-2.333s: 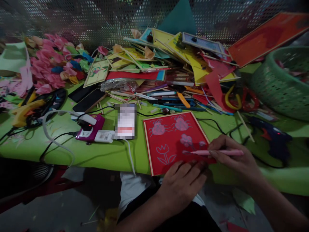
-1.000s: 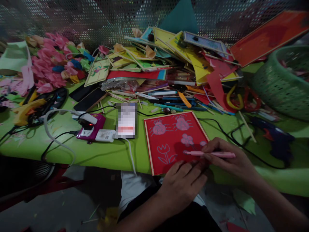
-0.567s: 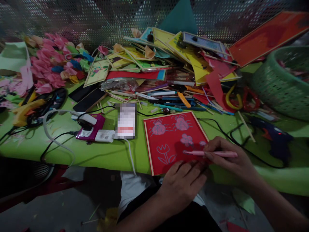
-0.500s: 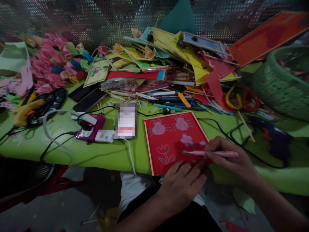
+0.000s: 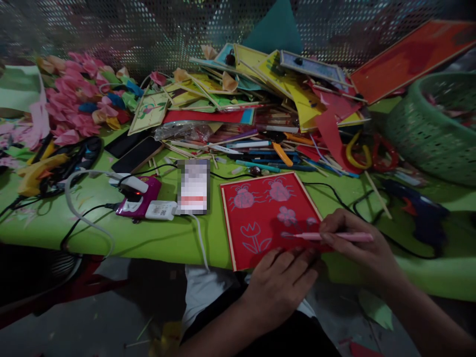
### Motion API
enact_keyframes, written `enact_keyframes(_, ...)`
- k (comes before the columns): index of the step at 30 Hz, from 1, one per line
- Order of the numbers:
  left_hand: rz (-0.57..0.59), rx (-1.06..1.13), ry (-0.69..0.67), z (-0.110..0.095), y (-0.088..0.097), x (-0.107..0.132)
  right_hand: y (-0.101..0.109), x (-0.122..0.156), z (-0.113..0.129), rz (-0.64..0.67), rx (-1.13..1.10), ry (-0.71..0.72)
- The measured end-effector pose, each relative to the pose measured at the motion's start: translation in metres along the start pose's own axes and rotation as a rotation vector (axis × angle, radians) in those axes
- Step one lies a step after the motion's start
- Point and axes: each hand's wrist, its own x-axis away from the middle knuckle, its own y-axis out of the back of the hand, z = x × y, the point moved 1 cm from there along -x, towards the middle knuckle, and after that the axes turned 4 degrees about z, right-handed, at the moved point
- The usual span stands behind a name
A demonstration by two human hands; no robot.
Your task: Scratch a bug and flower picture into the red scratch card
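Observation:
A red sheet of card [image 5: 238,215] edged with thin wooden strips lies at the front edge of the green table. Drawn on it are two beetle-like bugs, a tulip outline and small flowers, some coloured pink. My right hand [image 5: 359,248] grips a pink marker pen [image 5: 345,237] between thumb and fingers. The pen's tip is at the lower middle of the card, beside a small leaf shape. Flat on the card's lower edge rests my left hand [image 5: 280,285], fingers stretched out, holding nothing. The card's lower right corner is hidden by my hands.
Left of the card are a phone [image 5: 193,187] and a purple power strip [image 5: 143,203] with cables. Behind lie pens, sticks and framed pictures [image 5: 297,94]. A dark glue gun [image 5: 418,213] and a green basket [image 5: 427,134] stand at right, pink paper flowers [image 5: 78,99] at left.
My right hand has slid the pen slightly to the right, uncovering more of the small leaf shape. My left hand stays in place on the card.

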Motion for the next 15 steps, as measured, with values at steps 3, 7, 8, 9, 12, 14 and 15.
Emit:
enact_keyframes(3, -0.010, 0.009, -0.002, -0.0002, 0.0001, -0.0003, -0.0009, 0.0002, 0.0010, 0.006, -0.010, 0.014)
enact_keyframes(7, -0.031, 0.035, 0.003, 0.0003, 0.0012, -0.0010, -0.0023, 0.0001, 0.0029, 0.025, -0.026, 0.017)
enact_keyframes(8, -0.036, 0.040, 0.005, 0.0005, 0.0016, -0.0012, -0.0026, -0.0001, 0.0030, 0.029, -0.028, 0.018)
enact_keyframes(9, -0.038, 0.042, 0.003, 0.0007, 0.0020, -0.0013, -0.0029, -0.0005, 0.0029, 0.036, -0.028, 0.022)
enact_keyframes(12, -0.023, 0.028, -0.005, 0.0011, 0.0026, -0.0014, -0.0035, -0.0022, 0.0027, 0.052, -0.024, 0.021)
enact_keyframes(14, -0.003, 0.015, -0.012, 0.0011, 0.0026, -0.0015, -0.0040, -0.0036, 0.0037, 0.075, -0.016, 0.024)
enact_keyframes(15, 0.002, 0.011, -0.014, 0.0011, 0.0024, -0.0016, -0.0043, -0.0043, 0.0045, 0.088, -0.011, 0.025)
